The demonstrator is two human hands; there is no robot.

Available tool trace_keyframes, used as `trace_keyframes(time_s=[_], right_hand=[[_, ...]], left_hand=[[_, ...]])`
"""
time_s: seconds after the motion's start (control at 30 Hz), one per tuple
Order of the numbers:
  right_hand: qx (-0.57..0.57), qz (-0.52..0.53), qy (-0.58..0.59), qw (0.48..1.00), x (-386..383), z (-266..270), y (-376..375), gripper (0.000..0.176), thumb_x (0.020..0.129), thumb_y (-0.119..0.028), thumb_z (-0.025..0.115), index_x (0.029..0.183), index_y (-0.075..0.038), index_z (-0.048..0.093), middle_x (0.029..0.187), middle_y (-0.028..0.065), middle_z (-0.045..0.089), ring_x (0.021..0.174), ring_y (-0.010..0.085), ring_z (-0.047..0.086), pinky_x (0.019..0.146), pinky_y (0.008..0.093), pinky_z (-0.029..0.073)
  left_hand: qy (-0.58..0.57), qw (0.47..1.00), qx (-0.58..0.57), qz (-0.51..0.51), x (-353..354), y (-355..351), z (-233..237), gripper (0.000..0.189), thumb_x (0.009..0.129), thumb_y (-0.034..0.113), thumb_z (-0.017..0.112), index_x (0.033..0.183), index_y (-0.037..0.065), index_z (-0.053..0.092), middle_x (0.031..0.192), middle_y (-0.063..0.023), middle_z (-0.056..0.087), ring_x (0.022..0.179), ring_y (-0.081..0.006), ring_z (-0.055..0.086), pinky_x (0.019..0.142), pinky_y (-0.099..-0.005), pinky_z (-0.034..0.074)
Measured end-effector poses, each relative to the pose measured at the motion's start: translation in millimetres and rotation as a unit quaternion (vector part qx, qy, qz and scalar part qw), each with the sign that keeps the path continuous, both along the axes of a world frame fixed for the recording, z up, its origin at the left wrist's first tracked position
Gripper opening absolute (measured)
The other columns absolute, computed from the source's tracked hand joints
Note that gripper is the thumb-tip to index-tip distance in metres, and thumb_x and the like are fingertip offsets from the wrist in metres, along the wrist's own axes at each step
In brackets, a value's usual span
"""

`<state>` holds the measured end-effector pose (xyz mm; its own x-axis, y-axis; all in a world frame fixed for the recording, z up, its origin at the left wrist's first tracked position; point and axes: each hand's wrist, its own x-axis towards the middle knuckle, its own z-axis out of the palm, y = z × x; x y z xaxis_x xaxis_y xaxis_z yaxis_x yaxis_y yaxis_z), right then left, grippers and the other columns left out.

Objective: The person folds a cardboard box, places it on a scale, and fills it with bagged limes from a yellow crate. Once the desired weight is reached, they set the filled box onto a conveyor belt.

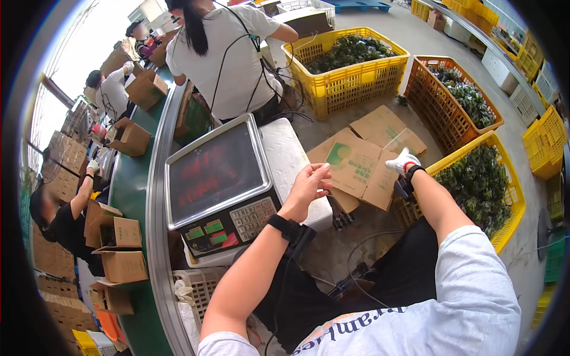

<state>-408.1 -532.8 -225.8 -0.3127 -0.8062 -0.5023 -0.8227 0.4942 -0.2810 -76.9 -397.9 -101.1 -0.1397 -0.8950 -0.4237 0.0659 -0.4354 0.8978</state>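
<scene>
My left hand (307,188), bare with a black wrist strap, hovers right of the digital scale (219,184), its fingers loosely bent and nothing visible in them. My right hand (403,161) wears a white glove, and its fingers are closed at the right edge of a flattened cardboard box (350,163) with green print. Another folded cardboard box (389,127) lies just behind that one. The scale has a metal tray and a keypad, and stands on a white foam block (285,148). The palm side of my right hand is hidden.
Yellow crates (356,74) and an orange crate (439,107) with dark green produce stand ahead and to the right. A green conveyor (139,196) with open cardboard boxes (122,231) runs along the left. A person in a white shirt (222,65) sits ahead; other people work beyond the conveyor.
</scene>
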Motion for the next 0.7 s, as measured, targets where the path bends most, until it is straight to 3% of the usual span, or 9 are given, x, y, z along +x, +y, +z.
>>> trace_keyframes(time_s=[0.17, 0.27, 0.4, 0.47, 0.5, 0.6, 0.63, 0.67, 0.7], right_hand=[[0.018, 0.033, -0.02, 0.999, 7.8, 3.2, -2.3, 0.11, 0.077, -0.055, 0.076, 0.157, 0.002, 0.026, 0.152, 0.0273, 0.045, 0.138, 0.0377, 0.049, 0.111, 0.0414, 0.043], [-0.149, -0.07, -0.001, 0.986, 25.2, 26.3, 3.2, 0.093, 0.079, -0.045, 0.076, 0.152, -0.002, 0.037, 0.145, 0.0267, 0.052, 0.133, 0.0367, 0.053, 0.107, 0.043, 0.047], [-0.2, 0.01, -0.022, 0.979, 9.8, 24.2, -10.8, 0.085, 0.082, -0.042, 0.075, 0.147, 0.0, 0.041, 0.134, 0.0243, 0.062, 0.123, 0.0373, 0.062, 0.103, 0.0422, 0.048], [-0.268, -0.027, -0.154, 0.951, 6.7, 21.6, -14.4, 0.081, 0.083, -0.034, 0.076, 0.149, -0.001, 0.041, 0.132, 0.0244, 0.062, 0.115, 0.0371, 0.064, 0.098, 0.0413, 0.051], [-0.278, -0.037, -0.145, 0.949, 5.1, 21.6, -19.6, 0.077, 0.083, -0.036, 0.077, 0.143, 0.001, 0.048, 0.13, 0.0214, 0.066, 0.118, 0.0335, 0.065, 0.099, 0.0392, 0.05], [-0.314, 0.007, -0.268, 0.911, -11.4, 40.3, -39.4, 0.065, 0.085, -0.03, 0.077, 0.137, 0.001, 0.056, 0.123, 0.0182, 0.069, 0.113, 0.0296, 0.067, 0.096, 0.0373, 0.051], [-0.305, 0.065, -0.34, 0.887, -13.8, 69.5, -36.3, 0.053, 0.089, -0.025, 0.075, 0.132, 0.002, 0.06, 0.118, 0.0137, 0.071, 0.107, 0.0221, 0.067, 0.093, 0.0341, 0.052], [-0.305, 0.048, -0.403, 0.862, -3.4, 109.4, -18.4, 0.046, 0.094, -0.019, 0.07, 0.133, 0.003, 0.059, 0.117, 0.0098, 0.071, 0.102, 0.0159, 0.065, 0.091, 0.0305, 0.052], [-0.326, 0.069, -0.452, 0.828, 6.1, 152.0, 7.4, 0.04, 0.097, -0.014, 0.068, 0.132, 0.005, 0.06, 0.118, 0.0091, 0.071, 0.103, 0.0153, 0.065, 0.092, 0.0292, 0.052]], left_hand=[[0.0, 1.0, -0.02, 0.01, -3.7, 4.7, -1.2, 0.037, 0.102, 0.043, 0.061, 0.121, 0.011, 0.058, 0.107, -0.0007, 0.062, 0.091, -0.0103, 0.062, 0.083, -0.0289, 0.051], [-0.014, 1.0, -0.028, 0.002, -1.6, 4.7, -3.2, 0.038, 0.102, 0.043, 0.061, 0.122, 0.01, 0.057, 0.108, -0.0012, 0.062, 0.091, -0.0104, 0.062, 0.083, -0.0288, 0.051], [-0.016, 0.999, -0.036, -0.004, -4.9, -2.2, -5.2, 0.04, 0.101, 0.043, 0.061, 0.123, 0.01, 0.057, 0.109, -0.0013, 0.062, 0.09, -0.0104, 0.062, 0.083, -0.0285, 0.051], [-0.016, 0.999, -0.042, -0.007, -7.0, -4.1, -6.5, 0.04, 0.101, 0.043, 0.061, 0.123, 0.009, 0.057, 0.109, -0.0014, 0.062, 0.09, -0.0101, 0.062, 0.083, -0.0285, 0.051], [-0.02, 0.999, -0.047, -0.003, -6.9, -6.3, -8.4, 0.041, 0.101, 0.043, 0.061, 0.124, 0.009, 0.056, 0.11, -0.0022, 0.062, 0.09, -0.0104, 0.062, 0.083, -0.0287, 0.051], [-0.052, 0.996, -0.076, 0.015, -0.4, -16.9, -13.6, 0.048, 0.101, 0.043, 0.063, 0.13, 0.007, 0.053, 0.114, -0.0054, 0.062, 0.093, -0.0122, 0.063, 0.083, -0.03, 0.051], [-0.082, 0.992, -0.092, 0.027, 2.4, -19.8, -15.4, 0.054, 0.1, 0.044, 0.064, 0.135, 0.006, 0.05, 0.117, -0.0077, 0.062, 0.096, -0.0139, 0.063, 0.085, -0.031, 0.052], [-0.08, 0.991, -0.099, 0.03, 4.3, -21.9, -16.3, 0.054, 0.1, 0.044, 0.064, 0.135, 0.006, 0.05, 0.117, -0.0077, 0.062, 0.096, -0.0139, 0.063, 0.085, -0.031, 0.052], [-0.115, 0.977, -0.153, 0.091, 6.4, -24.1, -16.1, 0.065, 0.097, 0.046, 0.066, 0.141, 0.003, 0.045, 0.122, -0.0137, 0.06, 0.101, -0.0194, 0.064, 0.087, -0.0328, 0.052]])
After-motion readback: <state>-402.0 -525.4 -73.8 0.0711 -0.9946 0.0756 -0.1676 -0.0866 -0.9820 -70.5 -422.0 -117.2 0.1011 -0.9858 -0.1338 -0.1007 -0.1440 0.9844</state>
